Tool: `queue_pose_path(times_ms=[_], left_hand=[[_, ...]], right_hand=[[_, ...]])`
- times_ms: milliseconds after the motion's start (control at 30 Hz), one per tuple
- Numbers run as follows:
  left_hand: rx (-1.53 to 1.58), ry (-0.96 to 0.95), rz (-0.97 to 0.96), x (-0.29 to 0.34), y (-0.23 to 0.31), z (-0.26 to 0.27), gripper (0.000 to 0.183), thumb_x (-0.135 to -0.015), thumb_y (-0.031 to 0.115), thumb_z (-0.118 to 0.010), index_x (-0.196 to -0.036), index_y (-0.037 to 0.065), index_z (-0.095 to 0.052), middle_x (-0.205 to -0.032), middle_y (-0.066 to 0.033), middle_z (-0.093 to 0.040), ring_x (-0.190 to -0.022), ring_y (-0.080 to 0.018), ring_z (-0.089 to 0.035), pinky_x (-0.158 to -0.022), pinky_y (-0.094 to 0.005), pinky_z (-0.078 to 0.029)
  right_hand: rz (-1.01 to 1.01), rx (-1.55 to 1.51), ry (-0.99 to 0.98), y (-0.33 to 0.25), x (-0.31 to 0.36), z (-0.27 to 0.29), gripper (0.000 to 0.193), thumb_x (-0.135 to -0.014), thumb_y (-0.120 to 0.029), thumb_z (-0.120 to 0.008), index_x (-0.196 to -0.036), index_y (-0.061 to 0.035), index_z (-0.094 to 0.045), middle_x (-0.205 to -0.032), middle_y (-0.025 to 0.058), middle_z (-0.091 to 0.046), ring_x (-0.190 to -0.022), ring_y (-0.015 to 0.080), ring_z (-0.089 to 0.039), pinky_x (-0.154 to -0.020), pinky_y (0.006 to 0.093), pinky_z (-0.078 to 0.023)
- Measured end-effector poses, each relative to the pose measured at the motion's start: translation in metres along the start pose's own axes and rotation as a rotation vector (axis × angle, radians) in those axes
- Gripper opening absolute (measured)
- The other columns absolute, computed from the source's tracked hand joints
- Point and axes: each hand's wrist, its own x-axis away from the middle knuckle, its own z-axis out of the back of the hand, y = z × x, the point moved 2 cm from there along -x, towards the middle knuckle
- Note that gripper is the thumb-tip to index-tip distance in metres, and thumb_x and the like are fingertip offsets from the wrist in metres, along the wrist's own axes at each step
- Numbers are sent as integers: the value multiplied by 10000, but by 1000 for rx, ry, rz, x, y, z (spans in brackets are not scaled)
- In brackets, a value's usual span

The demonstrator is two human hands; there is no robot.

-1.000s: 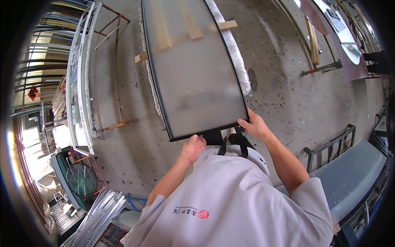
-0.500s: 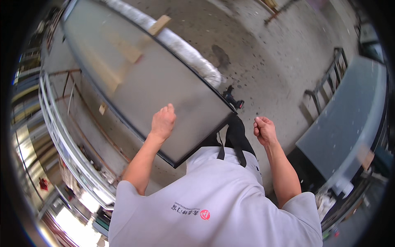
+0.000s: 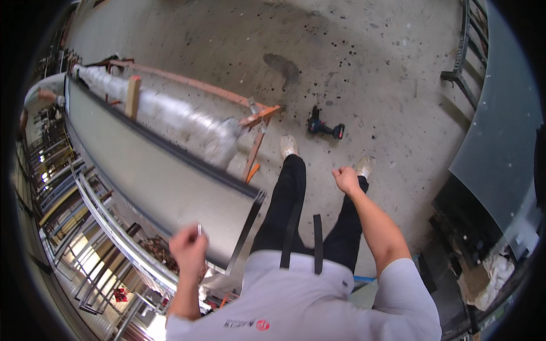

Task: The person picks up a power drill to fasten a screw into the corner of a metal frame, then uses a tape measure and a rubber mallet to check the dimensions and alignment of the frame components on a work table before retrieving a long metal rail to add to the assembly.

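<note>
My left hand (image 3: 189,248), slightly blurred, is closed over the near edge of a long frosted glass panel (image 3: 170,176) in a dark frame. A small shiny metal piece (image 3: 199,229) sticks up from its fingers. Whether this hand touches the panel I cannot tell. My right hand (image 3: 345,179) hangs in front of my right leg, its fingers curled together; what is inside them, if anything, is hidden. Beyond my feet a black cordless drill (image 3: 325,129) lies on the concrete floor.
An orange metal stand (image 3: 187,81) and a plastic-wrapped bundle (image 3: 165,112) lie along the panel's far side, where a wooden block (image 3: 132,96) stands up. Metal profiles (image 3: 102,210) fill racks at left. A large glass sheet (image 3: 506,148) and a black rack (image 3: 463,62) stand at right.
My view has turned, and the panel now appears farther left and narrower. The left hand has moved from over the glass toward its near edge. My feet and the whole drill now show.
</note>
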Motion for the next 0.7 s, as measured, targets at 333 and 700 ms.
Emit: queue_pose_path(times_ms=[333,700], left_hand=[[46,-915,906,74,38,-150,71,-744,69,-640,-778,42,-696,-671,16,-618,-610,-61,-531,-559,-249,-403],[49,-929,808,86,-15,-198,177,-824,135,-557,-855,2,-671,-713,-108,-649,-668,-153,-626,-617,-301,-498]], right_hand=[[229,557,52,37,-253,-115,350,-916,-243,-513,-1206,-86,-631,-1444,190,-424,-1380,357,-342,-1142,509,-241],[402,842,-158,84,-313,-112,387,-939,-275,-448,-1226,-125,-659,-1239,168,-601,-1253,332,-488,-1122,547,-235]])
